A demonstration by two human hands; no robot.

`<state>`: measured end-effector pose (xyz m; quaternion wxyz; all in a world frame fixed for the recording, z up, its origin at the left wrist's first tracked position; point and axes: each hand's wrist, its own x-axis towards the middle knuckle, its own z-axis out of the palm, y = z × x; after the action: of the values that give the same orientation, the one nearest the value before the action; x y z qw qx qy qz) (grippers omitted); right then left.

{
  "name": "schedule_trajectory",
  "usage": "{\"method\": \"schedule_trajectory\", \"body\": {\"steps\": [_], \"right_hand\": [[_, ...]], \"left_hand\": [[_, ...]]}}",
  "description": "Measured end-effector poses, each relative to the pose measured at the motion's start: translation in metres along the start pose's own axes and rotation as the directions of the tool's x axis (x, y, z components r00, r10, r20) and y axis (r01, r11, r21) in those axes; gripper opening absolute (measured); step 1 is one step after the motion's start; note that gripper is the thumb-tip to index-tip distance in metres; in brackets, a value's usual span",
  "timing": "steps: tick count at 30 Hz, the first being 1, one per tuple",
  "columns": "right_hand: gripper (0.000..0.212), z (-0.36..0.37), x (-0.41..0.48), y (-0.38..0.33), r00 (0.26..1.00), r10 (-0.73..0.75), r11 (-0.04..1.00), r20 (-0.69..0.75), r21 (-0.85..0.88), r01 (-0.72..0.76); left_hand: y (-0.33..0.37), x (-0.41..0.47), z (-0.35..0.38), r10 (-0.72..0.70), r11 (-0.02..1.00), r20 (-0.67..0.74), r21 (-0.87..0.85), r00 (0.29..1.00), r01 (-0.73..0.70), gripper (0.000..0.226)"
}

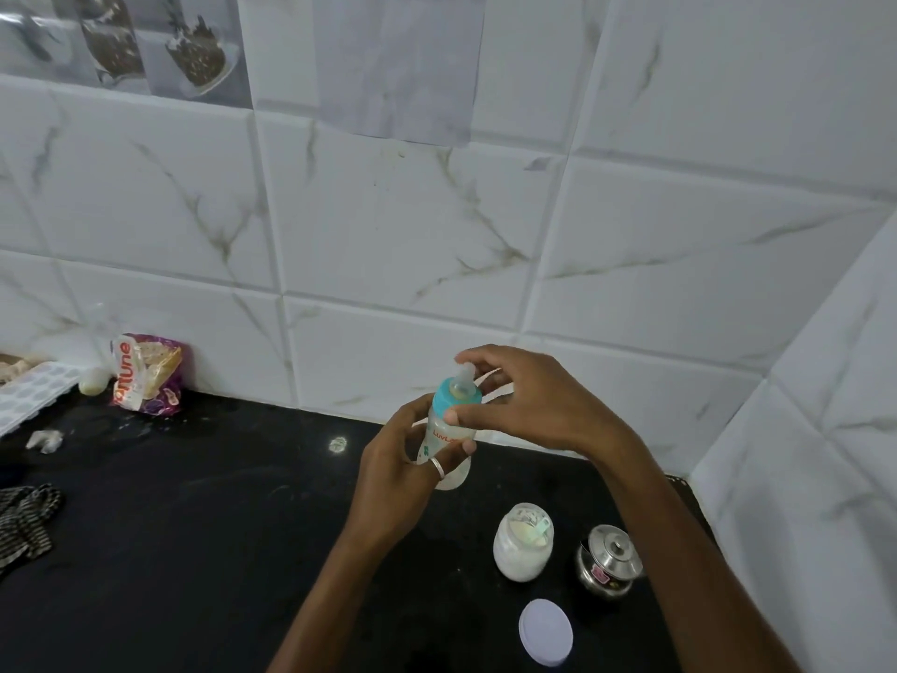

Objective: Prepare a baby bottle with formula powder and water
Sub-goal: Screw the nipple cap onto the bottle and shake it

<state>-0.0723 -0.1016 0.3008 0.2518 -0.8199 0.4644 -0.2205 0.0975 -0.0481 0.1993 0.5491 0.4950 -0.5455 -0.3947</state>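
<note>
Both hands work above the counter (218,527), near its back edge. My left hand (398,471) has its fingers clamped round the baby bottle (449,429), holding it clear of the surface and tilted, probably to steady it. My right hand (529,400) pinches the teal collar (444,398) at the nipple (463,376), fingers together, as if to twist it. Toward the right front corner the open powder jar (522,544) stands, its white lid (546,632) laid just in front, steel pot (609,563) beside.

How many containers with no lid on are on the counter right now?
1: the open powder jar beside the lidded steel pot; its loose lid lies nearer the camera.
</note>
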Motion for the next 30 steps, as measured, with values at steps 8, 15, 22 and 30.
{"method": "schedule_trajectory", "body": {"steps": [8, 15, 22, 30], "right_hand": [[0.041, 0.023, -0.005, 0.017, 0.997, -0.001, 0.821, -0.08, 0.569, 0.046], [0.04, 0.007, 0.003, 0.02, 0.999, -0.029, 0.848, -0.03, 0.529, 0.041], [0.038, 0.013, 0.005, 0.019, 0.991, -0.001, 0.839, -0.132, 0.539, 0.073], [0.032, 0.031, 0.003, 0.016, 0.96, 0.08, 0.821, -0.27, 0.563, 0.09]], "left_hand": [[0.017, 0.005, -0.002, 0.007, 0.993, 0.072, -0.121, 0.997, 0.002, 0.058], [0.021, 0.01, -0.004, -0.002, 0.996, 0.105, -0.088, 0.994, 0.011, 0.06], [0.028, 0.015, -0.001, 0.013, 0.991, 0.075, -0.134, 0.997, -0.003, 0.057], [0.025, 0.018, 0.006, 0.015, 0.989, 0.025, -0.145, 1.0, -0.011, 0.055]]}}
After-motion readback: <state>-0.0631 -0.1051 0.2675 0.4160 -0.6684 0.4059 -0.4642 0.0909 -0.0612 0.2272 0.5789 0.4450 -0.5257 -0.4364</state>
